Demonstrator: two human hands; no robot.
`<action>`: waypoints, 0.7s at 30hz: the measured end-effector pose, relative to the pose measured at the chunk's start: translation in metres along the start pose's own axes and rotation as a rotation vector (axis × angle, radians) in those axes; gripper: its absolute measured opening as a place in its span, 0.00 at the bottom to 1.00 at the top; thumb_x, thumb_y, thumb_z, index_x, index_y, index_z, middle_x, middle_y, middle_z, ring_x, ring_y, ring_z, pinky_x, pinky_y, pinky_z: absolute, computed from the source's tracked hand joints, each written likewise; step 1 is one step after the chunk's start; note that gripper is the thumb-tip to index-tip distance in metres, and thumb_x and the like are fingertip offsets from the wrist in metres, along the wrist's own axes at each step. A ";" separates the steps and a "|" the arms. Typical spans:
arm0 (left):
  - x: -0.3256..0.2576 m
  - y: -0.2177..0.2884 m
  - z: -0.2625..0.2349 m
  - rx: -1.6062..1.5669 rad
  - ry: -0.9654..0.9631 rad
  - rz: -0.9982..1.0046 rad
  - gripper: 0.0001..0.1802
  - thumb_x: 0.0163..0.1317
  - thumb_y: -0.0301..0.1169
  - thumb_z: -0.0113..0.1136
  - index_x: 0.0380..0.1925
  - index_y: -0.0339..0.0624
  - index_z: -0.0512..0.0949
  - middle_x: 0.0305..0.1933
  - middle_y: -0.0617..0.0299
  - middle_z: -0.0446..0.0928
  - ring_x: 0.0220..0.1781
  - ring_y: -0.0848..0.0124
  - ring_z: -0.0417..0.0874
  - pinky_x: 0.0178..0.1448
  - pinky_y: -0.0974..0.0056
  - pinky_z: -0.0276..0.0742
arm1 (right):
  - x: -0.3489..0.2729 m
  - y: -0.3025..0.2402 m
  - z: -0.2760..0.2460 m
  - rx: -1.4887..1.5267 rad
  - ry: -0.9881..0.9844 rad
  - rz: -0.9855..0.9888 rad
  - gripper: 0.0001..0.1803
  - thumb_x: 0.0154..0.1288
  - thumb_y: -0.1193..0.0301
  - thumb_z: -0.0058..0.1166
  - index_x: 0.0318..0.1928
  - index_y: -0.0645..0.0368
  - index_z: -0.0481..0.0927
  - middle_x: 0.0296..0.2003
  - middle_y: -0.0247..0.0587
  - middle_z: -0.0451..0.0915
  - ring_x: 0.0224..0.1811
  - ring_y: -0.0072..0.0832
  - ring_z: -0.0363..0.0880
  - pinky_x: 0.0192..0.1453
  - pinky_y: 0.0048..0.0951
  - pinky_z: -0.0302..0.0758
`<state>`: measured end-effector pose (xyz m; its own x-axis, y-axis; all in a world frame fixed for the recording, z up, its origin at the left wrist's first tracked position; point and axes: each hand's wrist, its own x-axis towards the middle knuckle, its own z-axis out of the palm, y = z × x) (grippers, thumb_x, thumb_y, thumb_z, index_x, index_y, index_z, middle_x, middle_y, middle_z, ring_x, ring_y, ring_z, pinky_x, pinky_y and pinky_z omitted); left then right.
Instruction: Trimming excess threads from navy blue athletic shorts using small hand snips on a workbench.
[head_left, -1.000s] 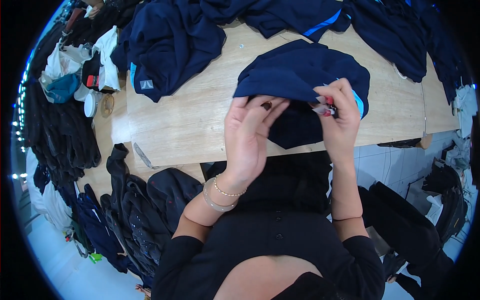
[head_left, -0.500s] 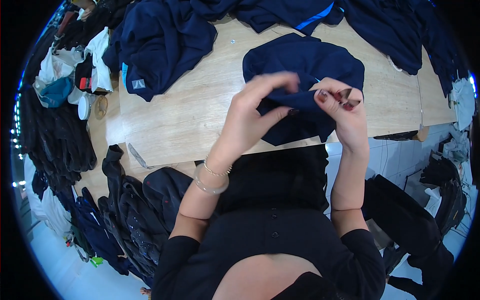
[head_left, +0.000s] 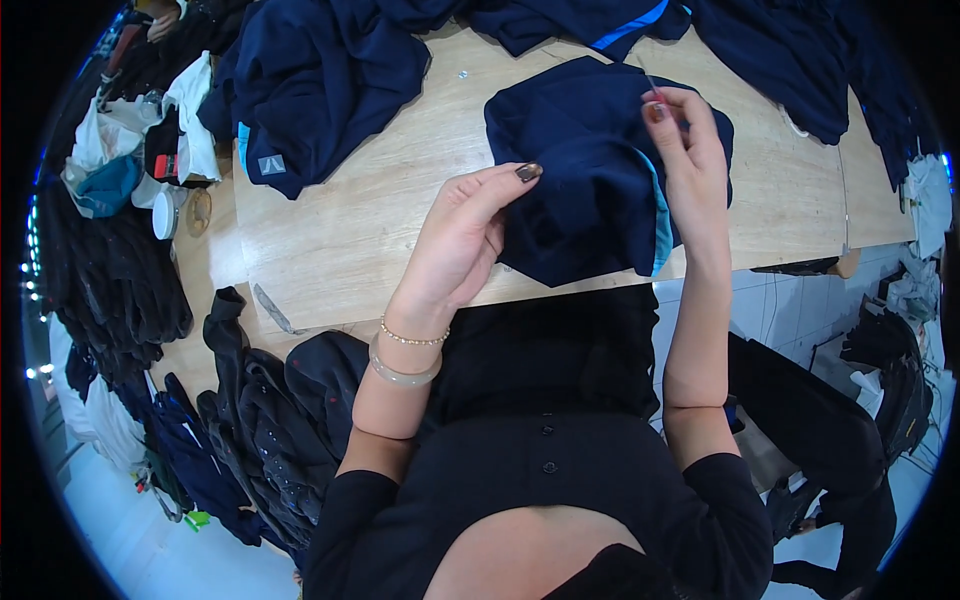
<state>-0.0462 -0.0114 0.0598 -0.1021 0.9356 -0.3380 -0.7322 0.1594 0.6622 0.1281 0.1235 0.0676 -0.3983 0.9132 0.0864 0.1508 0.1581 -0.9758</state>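
Observation:
A navy blue garment [head_left: 590,190] with a light-blue inner edge lies bunched on the wooden table in front of me. My left hand [head_left: 463,228] is closed at its left side, thumb and fingers pinching the cloth. Above the garment's right side is my right hand [head_left: 692,155], its fingers closed round a slim pointed metal tool [head_left: 648,78] with a reddish part. The tool's tip points up and away from me; most of it is hidden in the fingers, so its exact kind does not show.
More navy garments lie on the wooden table [head_left: 340,240]: a heap [head_left: 330,90] at the far left and others [head_left: 770,60] along the back. Dark clothes [head_left: 270,420] hang over the near left edge. A white round lid [head_left: 167,214] and a tape roll [head_left: 199,213] sit at the left.
My hands have moved apart: the right one away from me, the left one down and leftward. The garment's light-blue edge now shows, and the slim tool points out of my right hand.

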 end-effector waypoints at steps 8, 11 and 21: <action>-0.007 0.000 0.016 -0.274 0.177 -0.066 0.12 0.65 0.33 0.61 0.43 0.38 0.80 0.47 0.64 0.80 0.50 0.77 0.77 0.58 0.73 0.69 | -0.027 -0.026 -0.003 -0.326 0.068 -0.429 0.16 0.51 0.73 0.68 0.41 0.64 0.83 0.28 0.36 0.76 0.30 0.26 0.69 0.35 0.25 0.68; -0.009 0.003 0.024 -0.276 0.139 -0.056 0.15 0.66 0.37 0.60 0.46 0.39 0.77 0.50 0.63 0.78 0.54 0.76 0.75 0.60 0.71 0.69 | -0.031 -0.020 0.000 -0.416 0.010 -0.518 0.19 0.49 0.68 0.69 0.42 0.63 0.83 0.27 0.36 0.76 0.29 0.28 0.67 0.32 0.26 0.66; -0.011 -0.003 0.025 -0.238 0.127 -0.040 0.16 0.73 0.38 0.48 0.52 0.41 0.75 0.53 0.62 0.80 0.55 0.73 0.80 0.62 0.65 0.74 | -0.029 -0.028 0.015 -0.502 0.055 -0.660 0.19 0.46 0.67 0.69 0.40 0.60 0.85 0.26 0.33 0.76 0.27 0.28 0.67 0.30 0.25 0.65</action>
<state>-0.0260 -0.0144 0.0783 -0.1423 0.8805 -0.4521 -0.8735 0.1031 0.4757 0.1220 0.0870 0.0897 -0.5037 0.5891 0.6318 0.2922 0.8045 -0.5171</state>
